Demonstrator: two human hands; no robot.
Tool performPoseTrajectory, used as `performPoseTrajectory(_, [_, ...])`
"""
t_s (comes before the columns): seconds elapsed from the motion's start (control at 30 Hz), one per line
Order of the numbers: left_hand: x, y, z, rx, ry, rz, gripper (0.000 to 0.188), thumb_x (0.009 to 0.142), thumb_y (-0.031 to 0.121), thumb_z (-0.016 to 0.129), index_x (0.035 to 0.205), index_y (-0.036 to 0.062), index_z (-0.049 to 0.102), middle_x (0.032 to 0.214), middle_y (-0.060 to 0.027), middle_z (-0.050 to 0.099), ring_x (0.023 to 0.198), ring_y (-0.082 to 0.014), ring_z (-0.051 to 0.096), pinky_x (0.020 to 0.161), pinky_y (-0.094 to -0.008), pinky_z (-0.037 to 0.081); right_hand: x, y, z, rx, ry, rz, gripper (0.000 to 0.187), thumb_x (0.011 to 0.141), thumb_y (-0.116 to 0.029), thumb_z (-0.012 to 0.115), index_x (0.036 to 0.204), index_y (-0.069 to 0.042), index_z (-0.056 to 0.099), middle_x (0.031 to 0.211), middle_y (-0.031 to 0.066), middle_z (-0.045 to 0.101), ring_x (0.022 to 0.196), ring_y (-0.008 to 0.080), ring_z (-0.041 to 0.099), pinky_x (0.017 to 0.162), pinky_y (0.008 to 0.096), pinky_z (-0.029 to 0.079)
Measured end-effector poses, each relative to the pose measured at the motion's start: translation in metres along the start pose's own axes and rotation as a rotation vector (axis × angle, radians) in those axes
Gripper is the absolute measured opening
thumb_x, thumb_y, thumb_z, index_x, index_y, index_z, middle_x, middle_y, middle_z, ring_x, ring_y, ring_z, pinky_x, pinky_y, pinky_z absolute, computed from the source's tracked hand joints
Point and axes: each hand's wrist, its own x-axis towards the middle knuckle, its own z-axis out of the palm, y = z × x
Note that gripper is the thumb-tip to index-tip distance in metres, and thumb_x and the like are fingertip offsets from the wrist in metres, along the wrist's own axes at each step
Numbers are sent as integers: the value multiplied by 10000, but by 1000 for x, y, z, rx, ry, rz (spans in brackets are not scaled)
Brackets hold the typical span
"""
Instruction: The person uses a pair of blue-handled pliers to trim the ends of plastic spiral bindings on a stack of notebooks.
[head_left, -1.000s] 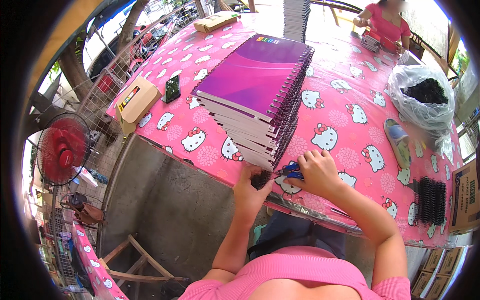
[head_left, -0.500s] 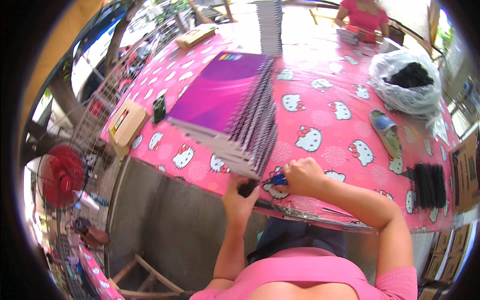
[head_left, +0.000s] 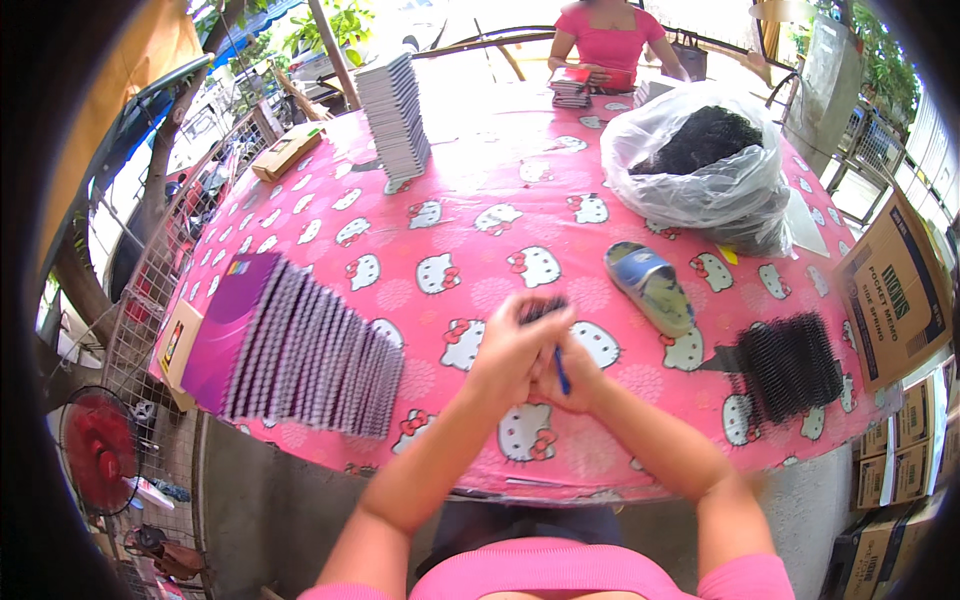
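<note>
My hands are brought together over the pink tablecloth, in front of my body. My left hand [head_left: 508, 345] is closed around a bunch of small black coils [head_left: 543, 309], whose upper end sticks out past the thumb. Against it, my right hand [head_left: 575, 382] grips a blue-handled hand tool, probably pliers; only its blue handle [head_left: 561, 371] shows, and its jaws are hidden. To the left lies a tall, slanting stack of purple spiral notebooks [head_left: 232, 318], coils facing me. A thick block of black spiral coils [head_left: 792, 366] rests on the right.
A blue and yellow slipper [head_left: 650, 288] lies right of my hands. Beyond it sits a plastic bag [head_left: 690, 190] of black coils. Another notebook stack [head_left: 393, 118] stands far left. Across the table a person in pink [head_left: 612, 45] handles small red books. A cardboard box [head_left: 893, 290] stands at right.
My view has swung right. Both hands have left the notebook stack's near corner and met over the table, the left still holding the black coils, the right the blue-handled tool.
</note>
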Motion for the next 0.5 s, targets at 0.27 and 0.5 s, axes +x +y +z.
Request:
performPoseTrajectory(0.27, [224, 73, 167, 381, -70, 235, 781, 755, 238, 785, 1382, -35, 407, 1265, -222, 536, 1074, -278, 585, 895, -383, 500, 14, 4, -23, 81, 43, 184, 700, 884, -692, 436, 895, -16, 617, 876, 150, 657, 823, 284, 661, 804, 426, 539])
performPoseTrajectory(0.5, [164, 62, 162, 269, -358, 384, 725, 826, 299, 738, 1396, -12, 415, 1251, -141, 577, 1224, -207, 497, 1024, -397, 398, 20, 4, -31, 2, 38, 134, 640, 927, -660, 391, 970, -54, 593, 878, 108, 665, 784, 260, 653, 771, 402, 535])
